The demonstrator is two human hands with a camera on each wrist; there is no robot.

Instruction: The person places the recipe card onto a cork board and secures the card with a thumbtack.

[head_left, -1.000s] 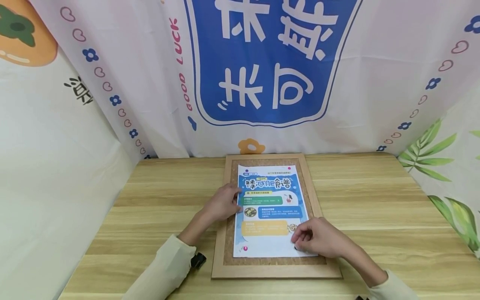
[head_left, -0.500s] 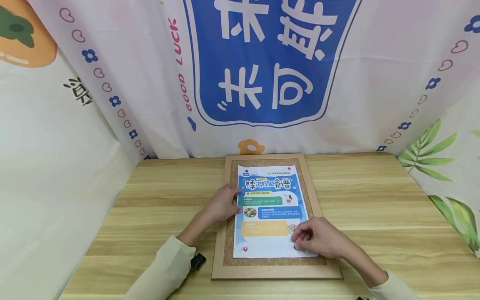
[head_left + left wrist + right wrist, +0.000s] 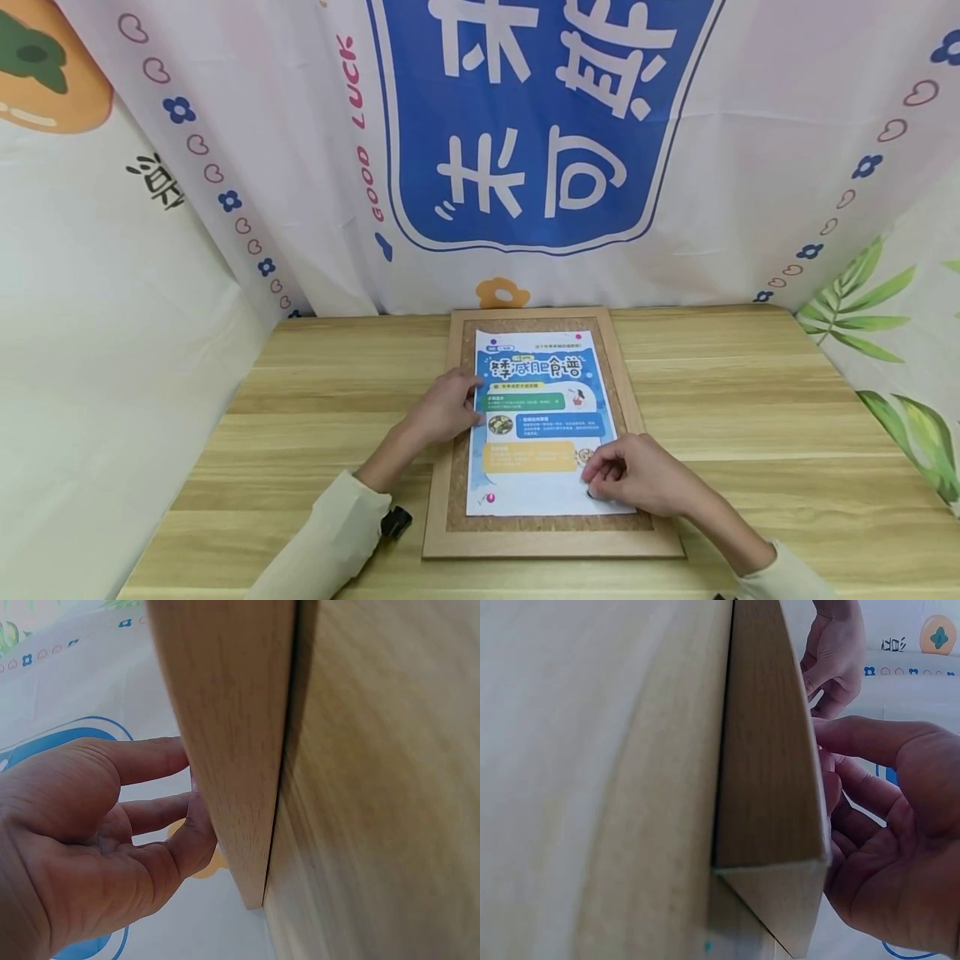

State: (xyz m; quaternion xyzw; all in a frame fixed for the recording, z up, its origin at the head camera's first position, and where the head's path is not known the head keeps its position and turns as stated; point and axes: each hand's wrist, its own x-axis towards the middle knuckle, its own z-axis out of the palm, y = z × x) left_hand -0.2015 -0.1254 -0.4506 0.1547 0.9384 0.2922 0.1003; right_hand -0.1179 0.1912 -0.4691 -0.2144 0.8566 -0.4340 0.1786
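A printed blue-and-white poster (image 3: 540, 496) lies on a wood-framed cork board (image 3: 551, 523). My left hand (image 3: 444, 406) rests with relaxed fingers along the poster's left edge; the left wrist view has its fingertips (image 3: 174, 754) just past the frame. At the poster's lower right corner, my right hand (image 3: 637, 475) has curled fingers around a small dark push pin (image 3: 591, 495), mostly hidden beneath them. Pins also sit at the other corners: a dark one (image 3: 493, 342) at upper left, a pink one (image 3: 578, 337) at upper right and another pink pin (image 3: 491, 497) at lower left.
The board lies flat on a wood-grain table (image 3: 315, 450), its far end close to a printed white curtain (image 3: 322, 275). Side curtains flank the table left and right. The raised wooden frame (image 3: 772, 750) stands between the right wrist camera and the cork surface.
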